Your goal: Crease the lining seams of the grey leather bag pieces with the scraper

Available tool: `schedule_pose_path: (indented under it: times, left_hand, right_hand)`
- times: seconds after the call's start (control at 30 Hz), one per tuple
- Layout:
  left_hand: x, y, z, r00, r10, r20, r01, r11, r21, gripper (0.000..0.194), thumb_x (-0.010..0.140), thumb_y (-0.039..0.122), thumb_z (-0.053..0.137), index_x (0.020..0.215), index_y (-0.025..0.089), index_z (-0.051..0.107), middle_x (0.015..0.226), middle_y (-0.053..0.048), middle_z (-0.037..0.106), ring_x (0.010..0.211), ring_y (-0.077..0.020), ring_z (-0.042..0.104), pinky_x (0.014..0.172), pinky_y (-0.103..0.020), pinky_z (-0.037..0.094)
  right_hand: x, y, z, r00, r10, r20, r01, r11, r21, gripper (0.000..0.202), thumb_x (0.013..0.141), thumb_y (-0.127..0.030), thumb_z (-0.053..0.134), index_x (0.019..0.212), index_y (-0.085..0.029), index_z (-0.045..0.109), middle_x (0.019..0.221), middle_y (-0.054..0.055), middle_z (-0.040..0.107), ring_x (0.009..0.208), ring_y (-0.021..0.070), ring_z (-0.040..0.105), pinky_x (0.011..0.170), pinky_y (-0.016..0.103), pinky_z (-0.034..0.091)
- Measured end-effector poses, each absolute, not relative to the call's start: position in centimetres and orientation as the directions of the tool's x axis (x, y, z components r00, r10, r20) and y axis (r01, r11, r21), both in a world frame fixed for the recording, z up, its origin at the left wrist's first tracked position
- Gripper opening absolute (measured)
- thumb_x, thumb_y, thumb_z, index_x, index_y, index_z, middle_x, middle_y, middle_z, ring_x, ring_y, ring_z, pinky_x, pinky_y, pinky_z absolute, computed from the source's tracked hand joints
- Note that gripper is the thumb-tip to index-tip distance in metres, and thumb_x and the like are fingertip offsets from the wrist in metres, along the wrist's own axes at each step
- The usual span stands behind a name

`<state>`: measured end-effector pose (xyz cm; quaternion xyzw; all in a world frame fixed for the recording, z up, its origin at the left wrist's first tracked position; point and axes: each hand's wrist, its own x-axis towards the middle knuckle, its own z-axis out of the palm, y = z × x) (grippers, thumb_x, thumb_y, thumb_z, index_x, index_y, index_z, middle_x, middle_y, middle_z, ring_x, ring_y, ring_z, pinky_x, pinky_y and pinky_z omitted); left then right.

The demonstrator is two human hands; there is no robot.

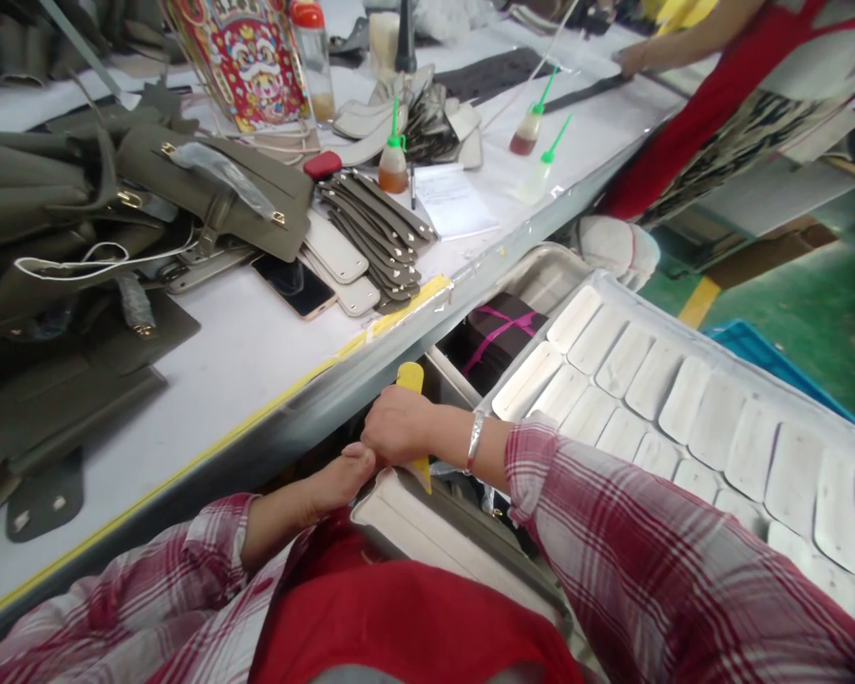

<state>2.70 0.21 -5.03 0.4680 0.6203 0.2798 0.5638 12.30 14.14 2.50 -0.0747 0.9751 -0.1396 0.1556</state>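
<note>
On my lap rests a dark olive bag piece with a pale beige panel (456, 541), its end close to both hands. My right hand (401, 424) is closed in a fist around a flat yellow tool (410, 376); its rounded end sticks out above the fist and a pointed end shows below, against the bag. My left hand (342, 480) pinches the near corner of the bag, thumb on top and touching my right hand. The left fingers underneath are hidden.
Olive bags (214, 180) are heaped on the white table (214, 370), beside a phone (295, 283), stacked straps (377, 228) and green-tipped bottles (393, 161). To the right, a tray holds rows of pale pieces (684, 399). A co-worker's hand (634, 59) works at the far edge.
</note>
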Motion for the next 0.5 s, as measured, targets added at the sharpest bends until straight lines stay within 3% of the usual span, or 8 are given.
schedule_pose_path:
  times: [0.27,0.5]
  left_hand:
    - [3.1,-0.1,-4.1,0.114,0.858,-0.501,0.408,0.419,0.811,0.049,0.084,0.051,0.025,0.066,0.018,0.056,0.074,-0.007,0.06,0.078,-0.0203,0.056,0.081,-0.031,0.044]
    - [3.1,-0.4,-4.8,0.171,0.852,-0.495,0.432,0.387,0.814,0.052,0.084,0.054,0.02,0.058,0.02,0.05,0.064,-0.005,0.055,0.075,-0.0188,0.054,0.082,-0.028,0.043]
  right_hand:
    - [13.1,13.5,1.9,-0.955,-0.156,-0.253,-0.078,0.952,-0.295,0.025,0.079,-0.032,0.049,0.073,-0.02,0.071,0.072,0.006,0.068,0.071,0.0245,0.062,0.057,0.031,0.04]
    - [13.9,12.7,1.5,-0.962,-0.045,-0.268,0.032,0.961,-0.275,0.037,0.086,-0.04,0.04,0.075,-0.021,0.07,0.075,0.005,0.069,0.07,0.0232,0.062,0.056,0.03,0.041]
